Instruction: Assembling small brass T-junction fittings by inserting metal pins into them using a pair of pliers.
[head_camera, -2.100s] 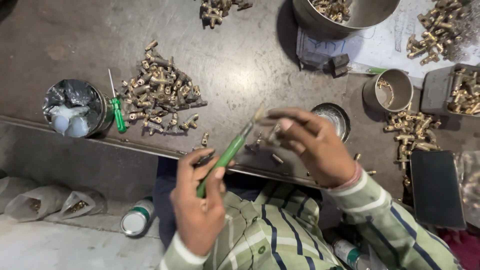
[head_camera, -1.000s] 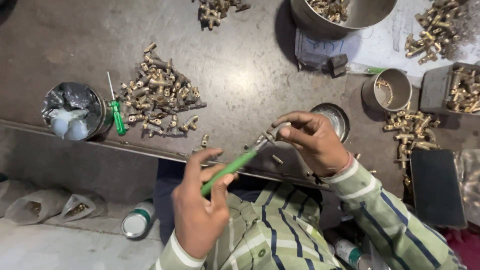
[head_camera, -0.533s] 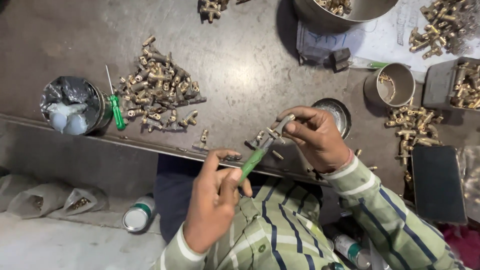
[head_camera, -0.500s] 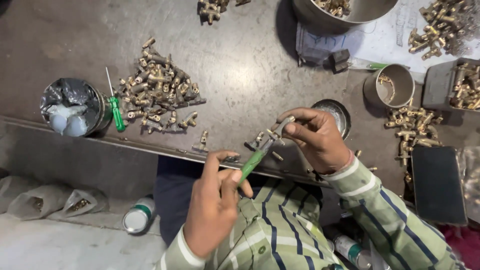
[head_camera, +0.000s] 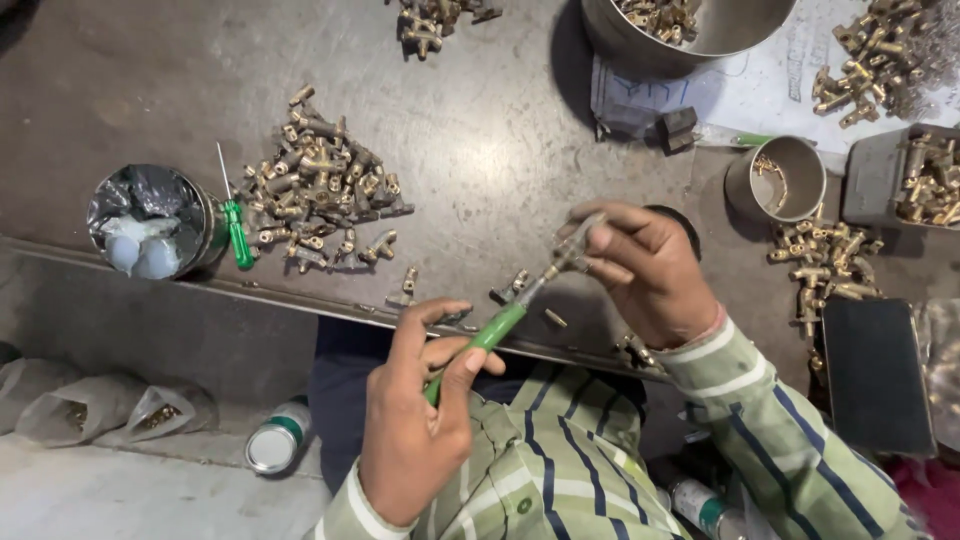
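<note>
My left hand (head_camera: 420, 420) grips a green-handled screwdriver (head_camera: 487, 337) near the table's front edge, its shaft pointing up and right. The tip meets a small brass fitting (head_camera: 572, 250) pinched in the fingers of my right hand (head_camera: 640, 275). Both hands hover just above the dark metal table (head_camera: 480, 140). A heap of brass fittings (head_camera: 320, 190) lies to the left of my hands, and a few loose fittings (head_camera: 408, 285) lie by the edge.
A tin with white lumps (head_camera: 150, 222) and a second green screwdriver (head_camera: 236, 225) sit at left. A big steel bowl (head_camera: 690, 30), small steel cup (head_camera: 775, 178), more brass piles (head_camera: 825, 265), a tray (head_camera: 910, 180) and a black block (head_camera: 875, 375) lie right. Bags and a can (head_camera: 275, 450) lie on the floor.
My left hand has brought the screwdriver up and right until its tip reached the fitting. My right hand has stayed almost in place, turning the fitting slightly.
</note>
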